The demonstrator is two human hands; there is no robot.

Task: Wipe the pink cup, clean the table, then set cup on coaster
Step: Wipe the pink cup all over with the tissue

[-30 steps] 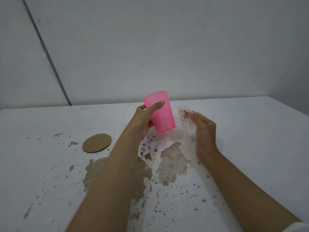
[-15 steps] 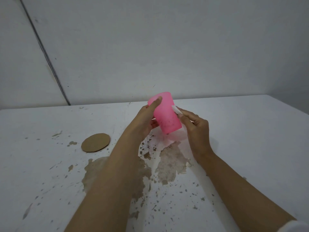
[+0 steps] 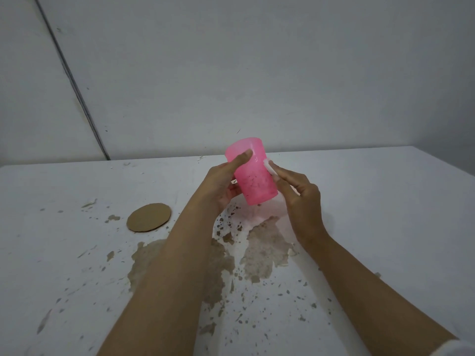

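Left hand [image 3: 223, 183] grip wrapped round the cup [image 3: 253, 176], which is held above the worktop [image 3: 385, 201]. Long axis near upright, rim tipped to 11 o'clock. Right hand [image 3: 300, 199] grip pinches a white wipe [image 3: 269, 168] against the cup's 3 o'clock side. Dark specks on the wall, so wiping looks unfinished. Coaster [image 3: 149, 217] lies at 8 o'clock from the cup, left hand nearer. Brown spill [image 3: 264, 250] at 6 o'clock.
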